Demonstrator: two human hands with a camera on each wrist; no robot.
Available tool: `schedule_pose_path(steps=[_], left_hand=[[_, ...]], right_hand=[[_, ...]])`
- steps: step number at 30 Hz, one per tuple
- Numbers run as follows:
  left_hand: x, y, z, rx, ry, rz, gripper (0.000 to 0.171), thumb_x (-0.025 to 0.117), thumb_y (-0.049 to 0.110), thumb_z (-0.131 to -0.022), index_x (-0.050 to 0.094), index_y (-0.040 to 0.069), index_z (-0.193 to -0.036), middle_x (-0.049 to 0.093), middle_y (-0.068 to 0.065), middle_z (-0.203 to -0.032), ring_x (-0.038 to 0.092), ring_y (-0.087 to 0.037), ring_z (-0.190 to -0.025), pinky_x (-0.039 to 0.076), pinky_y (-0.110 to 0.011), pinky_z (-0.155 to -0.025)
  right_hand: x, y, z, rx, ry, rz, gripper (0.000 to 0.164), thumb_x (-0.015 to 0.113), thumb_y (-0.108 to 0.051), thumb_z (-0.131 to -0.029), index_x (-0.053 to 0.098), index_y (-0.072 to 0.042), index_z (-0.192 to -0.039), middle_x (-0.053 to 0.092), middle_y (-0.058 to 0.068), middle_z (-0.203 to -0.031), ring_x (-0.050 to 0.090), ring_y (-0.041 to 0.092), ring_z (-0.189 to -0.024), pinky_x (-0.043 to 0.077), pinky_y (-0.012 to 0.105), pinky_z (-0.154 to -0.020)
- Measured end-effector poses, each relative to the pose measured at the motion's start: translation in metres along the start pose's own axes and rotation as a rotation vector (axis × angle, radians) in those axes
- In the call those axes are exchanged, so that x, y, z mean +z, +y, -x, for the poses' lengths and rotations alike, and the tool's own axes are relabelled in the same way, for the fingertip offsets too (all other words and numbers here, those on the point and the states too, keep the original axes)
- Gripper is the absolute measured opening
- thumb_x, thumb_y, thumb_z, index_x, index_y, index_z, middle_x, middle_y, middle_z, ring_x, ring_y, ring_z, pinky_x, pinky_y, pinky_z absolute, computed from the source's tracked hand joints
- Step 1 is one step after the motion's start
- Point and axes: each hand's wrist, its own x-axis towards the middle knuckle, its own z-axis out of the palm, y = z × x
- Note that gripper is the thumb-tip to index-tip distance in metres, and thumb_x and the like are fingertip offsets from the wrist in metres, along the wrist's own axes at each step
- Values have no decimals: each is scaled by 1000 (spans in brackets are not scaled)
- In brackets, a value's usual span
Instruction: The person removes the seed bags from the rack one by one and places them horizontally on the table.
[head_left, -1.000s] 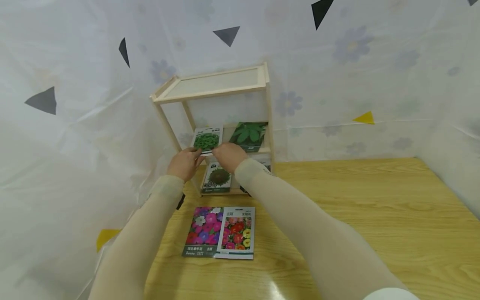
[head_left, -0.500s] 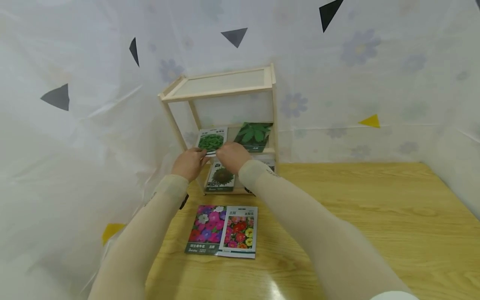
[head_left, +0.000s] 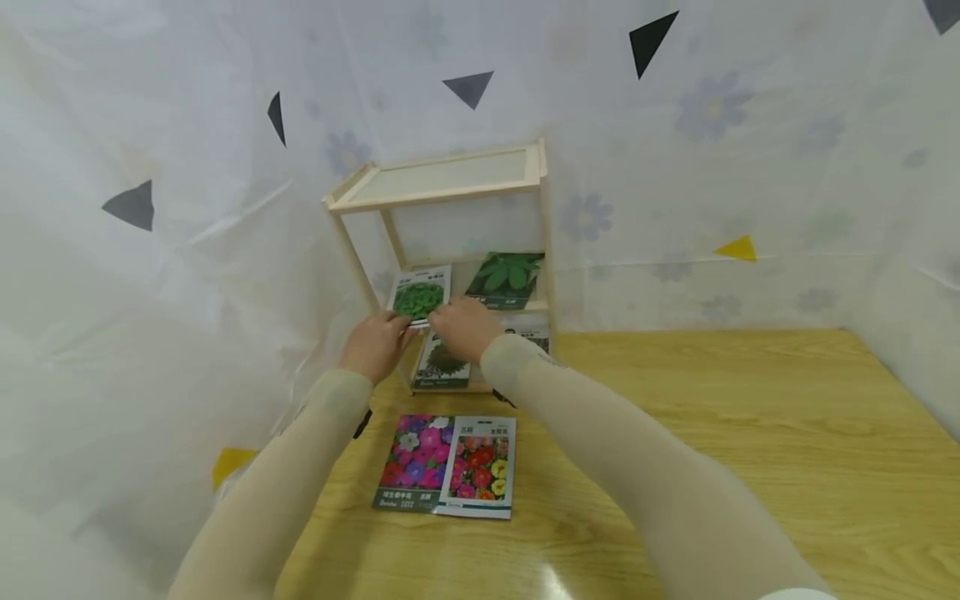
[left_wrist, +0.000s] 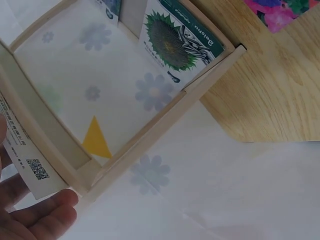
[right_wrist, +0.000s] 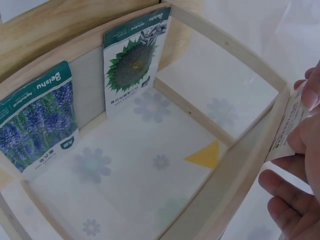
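A seed packet (head_left: 418,296) with a green leafy plant on its front leans on the left side of the shelf rack's middle tier. Its lower left corner is pinched by my left hand (head_left: 372,343), while my right hand (head_left: 467,329) pinches the lower right. The packet's printed back (left_wrist: 30,165) shows in the left wrist view, sticking out past the wooden tier edge. To the right on that tier stands a dark green leaf packet (head_left: 506,279). Beneath, the lower tier carries a sunflower packet (right_wrist: 131,67) and a purple flower packet (right_wrist: 40,122).
The small wooden rack (head_left: 442,196) stands at the back left of the wood-grain table (head_left: 720,417), close to a patterned plastic sheet (head_left: 675,167). Two more packets, one with pink and purple flowers (head_left: 412,458) and one with red and yellow flowers (head_left: 478,467), lie before it.
The head view has shifted slightly. Both hands keep hold of the leafy plant packet at the middle tier, with little movement.
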Motion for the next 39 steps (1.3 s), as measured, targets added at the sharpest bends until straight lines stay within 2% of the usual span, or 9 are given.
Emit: schedule_pose_path(steps=[6, 12, 23, 28, 31, 35, 39], left_hand=[[2, -3, 8, -17, 21, 13, 34, 59, 32, -97, 70, 2, -109, 64, -21, -108, 65, -36, -91, 55, -46, -79], [4, -5, 11, 20, 76, 39, 31, 60, 29, -96, 70, 3, -110, 67, -18, -101, 66, -33, -85, 56, -44, -75], [8, -1, 19, 9, 136, 59, 25, 65, 25, -93, 71, 4, -106, 66, -15, -95, 65, -31, -79, 56, -45, -70], [11, 3, 27, 0, 198, 95, 23, 67, 23, -92, 70, 3, -105, 64, -17, -95, 63, -31, -79, 55, -45, -69], [12, 7, 32, -21, 233, 129, 26, 69, 23, -91, 69, 2, -106, 62, -19, -100, 63, -33, -85, 55, -46, -74], [16, 13, 39, -62, 261, 174, 33, 70, 24, -90, 66, -2, -110, 60, -24, -111, 60, -38, -99, 52, -49, -86], [18, 18, 44, -112, 280, 207, 40, 69, 25, -90, 62, -5, -116, 56, -28, -119, 57, -42, -107, 49, -52, -91]], right_hand=[[2, -5, 4, -2, 19, 40, 27, 60, -21, -96, 62, -10, -121, 66, 4, -110, 64, 15, -96, 53, 27, -84], [4, -4, 6, 0, 69, 44, 28, 55, -22, -98, 60, -9, -123, 66, 4, -110, 64, 16, -95, 54, 27, -82], [14, -4, 9, 26, 122, 79, 37, 54, -25, -98, 55, -10, -132, 63, 7, -120, 61, 19, -108, 50, 27, -92], [16, -5, 11, 31, 135, 40, 34, 57, -24, -97, 59, -10, -128, 64, 6, -117, 63, 16, -104, 53, 24, -86], [17, -6, 12, 28, 139, 12, 32, 57, -23, -98, 61, -12, -127, 64, 4, -117, 63, 14, -103, 54, 21, -82], [19, -7, 17, 6, 165, 0, 33, 56, -23, -97, 61, -11, -128, 64, 3, -119, 62, 13, -105, 52, 21, -85], [19, -7, 23, -11, 189, -10, 35, 56, -24, -98, 60, -9, -130, 62, 5, -122, 61, 14, -107, 50, 21, -89]])
